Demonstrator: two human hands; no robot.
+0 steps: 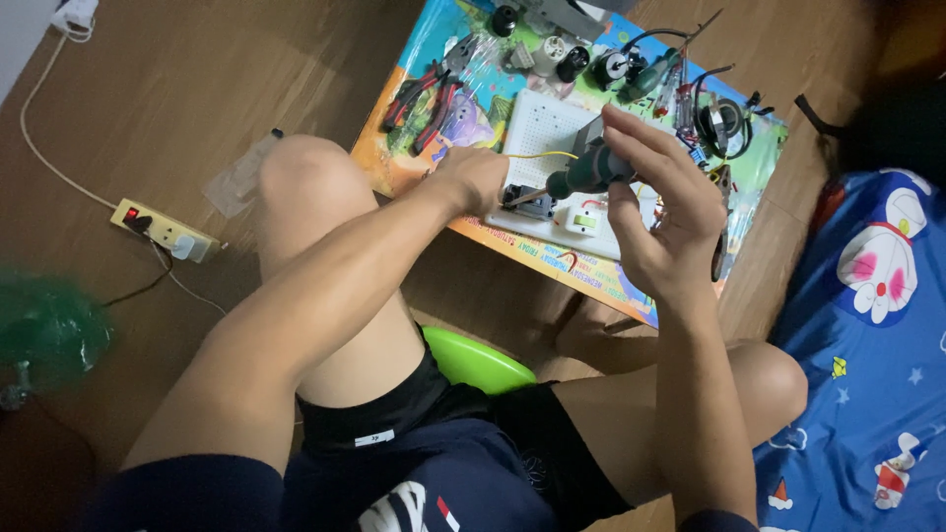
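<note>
Work surface: a small low table [498, 239] with a colourful printed top, seen from above; the person sits at its near edge on a green stool [480, 363].
Right hand: the right hand [662, 212] is raised over the near-right part of the table, fingers curled round the rear of a dark green electric screwdriver [592, 169], thumb beneath and the other fingers loosely fanned above it.
Left hand: the left hand [475, 177] rests closed on the table near the near edge, pressed beside a small black component [532, 202]; what it pinches, if anything, cannot be told.
Tool axis: the screwdriver's long axis runs from upper right down to lower left, roughly along the near edge; its tip [516, 196] points down and left at the black component, touching or just short of it.
Progress, judged: fastening appears under way, bit set to the part. A yellow wire [540, 155] already lies across the white perforated board [544, 130]; a small white module [584, 221] sits just beside the black part. Whether any screw is seated cannot be seen.
Left undone, judged: motors and round parts [555, 57] at the far edge appear unmounted.
Other tools: red-handled pliers [424, 99] lie toward the far-left corner, well apart from both hands.
Surroundings: a power strip [163, 230] lies on the floor to the left.
</note>
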